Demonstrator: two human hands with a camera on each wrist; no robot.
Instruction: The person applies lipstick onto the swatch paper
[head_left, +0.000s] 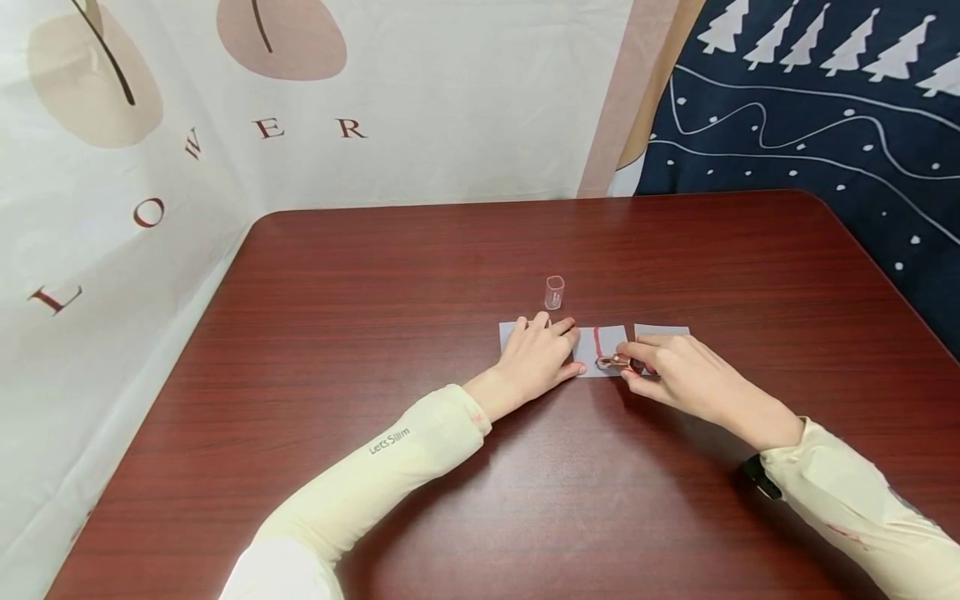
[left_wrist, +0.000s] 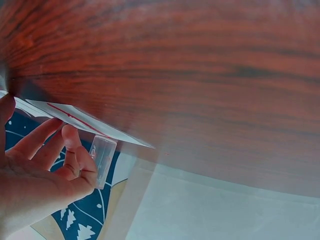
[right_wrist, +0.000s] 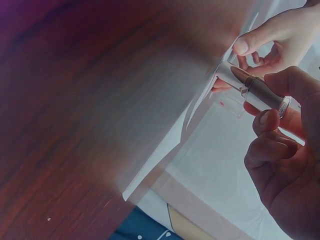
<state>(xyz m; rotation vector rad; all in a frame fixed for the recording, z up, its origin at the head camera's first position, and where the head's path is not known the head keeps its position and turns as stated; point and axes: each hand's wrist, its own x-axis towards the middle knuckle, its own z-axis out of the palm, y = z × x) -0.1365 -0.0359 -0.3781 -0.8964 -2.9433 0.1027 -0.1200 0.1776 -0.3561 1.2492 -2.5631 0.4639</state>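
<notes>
My left hand (head_left: 536, 358) lies palm down with fingers spread, over the left-hand white paper (head_left: 507, 335) and the left edge of the middle one. That middle paper (head_left: 588, 363) carries a red stroke (head_left: 597, 341). Between thumb and fingers, my right hand (head_left: 682, 379) pinches a lipstick (right_wrist: 265, 92) with a shiny metallic case, its bullet pointing toward the left hand. The lipstick's tip is close over the middle paper. A third white paper (head_left: 662, 331) lies partly hidden under the right hand. In the left wrist view, a red line (left_wrist: 75, 117) shows on paper beside the fingers.
A clear, hollow cap (head_left: 554, 293) stands on the dark red wooden table (head_left: 375, 292), just beyond the left fingertips. Behind the table hang a pale lettered cloth (head_left: 465, 100) and a navy cloth with white trees (head_left: 795, 125).
</notes>
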